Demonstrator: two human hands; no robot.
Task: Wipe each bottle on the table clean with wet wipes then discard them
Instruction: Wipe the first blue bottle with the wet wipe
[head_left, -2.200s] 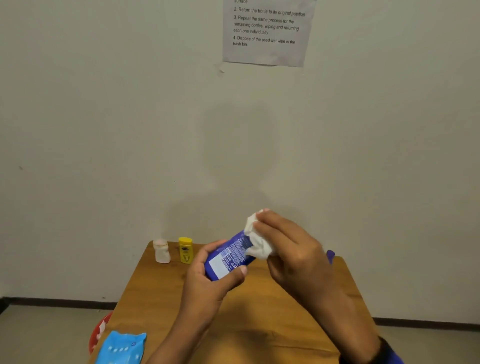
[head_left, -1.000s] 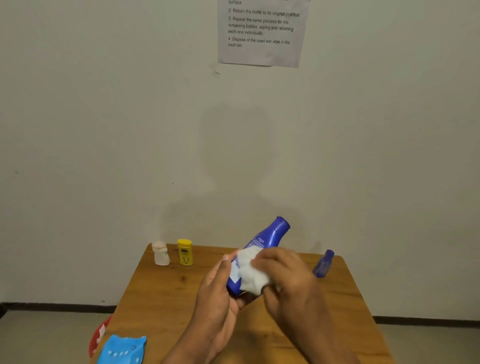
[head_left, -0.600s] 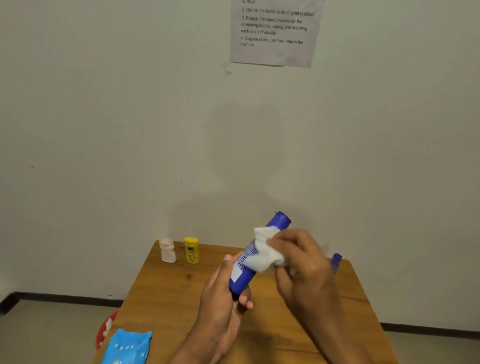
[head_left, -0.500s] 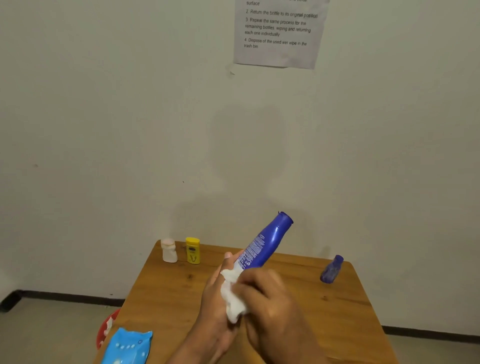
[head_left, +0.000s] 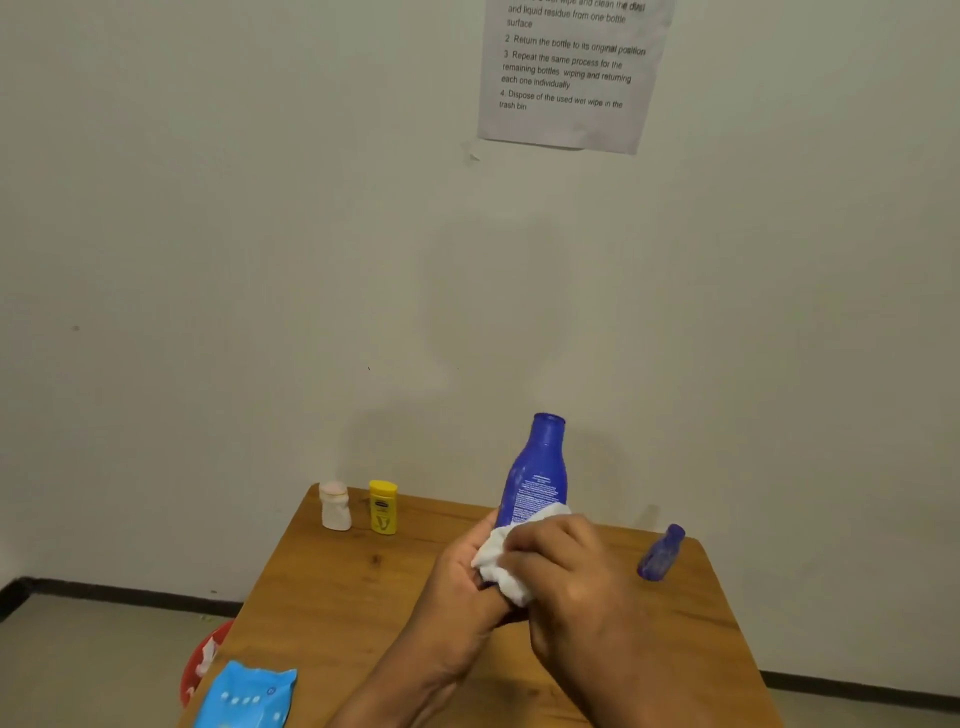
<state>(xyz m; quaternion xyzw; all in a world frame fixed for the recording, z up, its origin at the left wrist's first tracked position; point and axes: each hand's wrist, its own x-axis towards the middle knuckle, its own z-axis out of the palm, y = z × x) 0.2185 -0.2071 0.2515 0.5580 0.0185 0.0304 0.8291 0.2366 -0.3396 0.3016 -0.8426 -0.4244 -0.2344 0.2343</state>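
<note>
Large blue bottle (head_left: 535, 478) is held over the desk (head_left: 332, 587), close to upright with cap end up, fine white print on its side too small for me to read. My left hand (head_left: 460, 582) grips its base, fingers curled round it; my right hand (head_left: 563, 566) clamps a bunched white wet wipe (head_left: 501, 566) against the lower body, so both hands meet low on the bottle. Judgement: wiping of this bottle is mid-way, neck and shoulder showing bare above the wipe. Left to handle, as far as I can judge: small blue bottle (head_left: 661, 553) tilted near the desk's right back edge, yellow bottle (head_left: 383, 506) and pale squat bottle (head_left: 335, 505) standing side by side at the left back corner; I cannot tell whether any of these are already cleaned. Discarding not yet done. Light blue wipes pack (head_left: 244, 696) lies at the near left edge; a red bin (head_left: 195, 670) shows on the floor just beside it, something white inside. Yellow bottle's label is illegible. Sheet on wall (head_left: 571, 73) reads in part: "2 Return the bottle to its original position", "3 Repeat the same process for the remaining bottles", "4 Dispose of the used wet wipe in the trash bin".
</note>
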